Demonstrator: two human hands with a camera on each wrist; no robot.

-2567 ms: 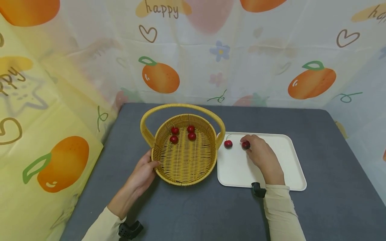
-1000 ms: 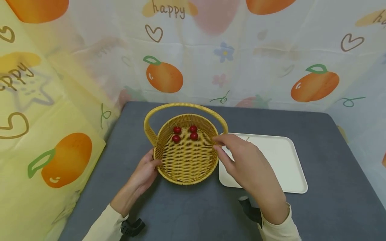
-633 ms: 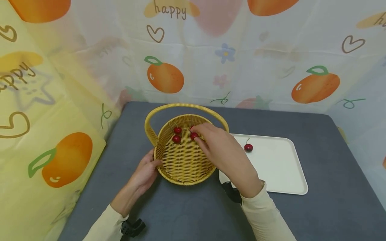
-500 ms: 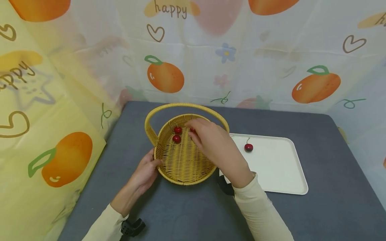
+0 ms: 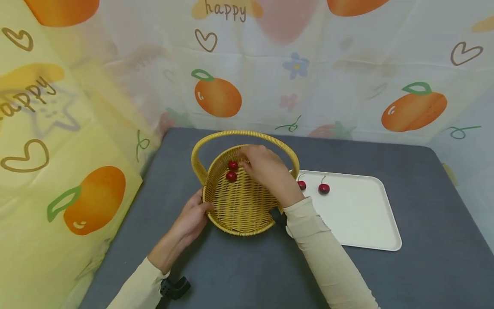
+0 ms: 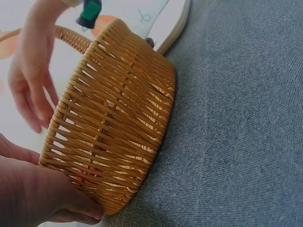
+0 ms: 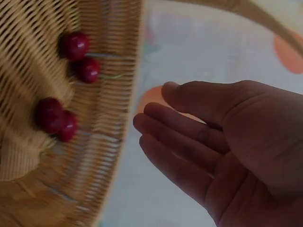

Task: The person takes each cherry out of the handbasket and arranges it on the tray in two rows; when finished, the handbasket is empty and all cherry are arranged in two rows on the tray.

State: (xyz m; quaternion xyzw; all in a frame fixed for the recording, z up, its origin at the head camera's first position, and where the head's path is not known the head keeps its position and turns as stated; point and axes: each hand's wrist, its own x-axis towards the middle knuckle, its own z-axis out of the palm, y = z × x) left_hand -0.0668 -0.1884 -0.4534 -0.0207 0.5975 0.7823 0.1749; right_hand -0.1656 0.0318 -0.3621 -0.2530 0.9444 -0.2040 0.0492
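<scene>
My left hand [image 5: 191, 217] grips the left rim of a round yellow wicker basket [image 5: 245, 210] with a tall hoop handle, thumb over the edge. Over the basket's back right side is my right hand [image 5: 266, 169]. In the right wrist view the right hand [image 7: 199, 142] shows relaxed fingers with nothing between them, just off the basket rim. Several red cherries [image 7: 74, 46] lie in pairs inside the basket. In the head view two of these cherries [image 5: 231, 176] show; my right hand hides the others.
A white rectangular tray [image 5: 362, 214] lies to the right of the basket on the dark grey table [image 5: 231, 274]. Near its left end are two cherries [image 5: 323, 189] with stems, one partly behind the basket handle. A fruit-print cloth [image 5: 262, 77] hangs behind the table.
My right hand has left a cherry on the tray and moved left over the basket's back right. Both tray cherries stay there. My left hand still grips the rim; the view shifts slightly.
</scene>
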